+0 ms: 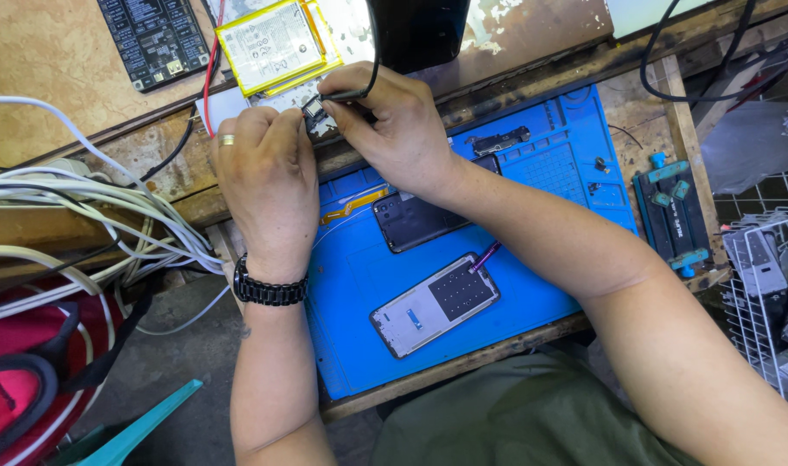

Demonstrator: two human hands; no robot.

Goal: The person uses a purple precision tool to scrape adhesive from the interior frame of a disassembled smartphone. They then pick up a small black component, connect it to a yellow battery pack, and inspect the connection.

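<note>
Above, left hand (269,177), ringed and wearing a black wristwatch (269,291), curled with fingertips pressed onto a small dark component (315,108) at the far edge of the surface (532,65); right hand (394,121) opposite, grip pinched on the plug end of a black cable (372,60) touching that same component. Just beyond the hands: yellow-edged battery pack (273,43) lying flat, black keyed tester board (152,39) to its left. Nearer the body: blue work mat (359,276) bearing a dark phone body (416,220), an opened phone frame (433,304) with a purple-handled tool (485,256) touching its corner, and an orange flex ribbon (355,205). At left, bundle of white cables (83,198); at right, blue-clamped holder jig (673,216).
</note>
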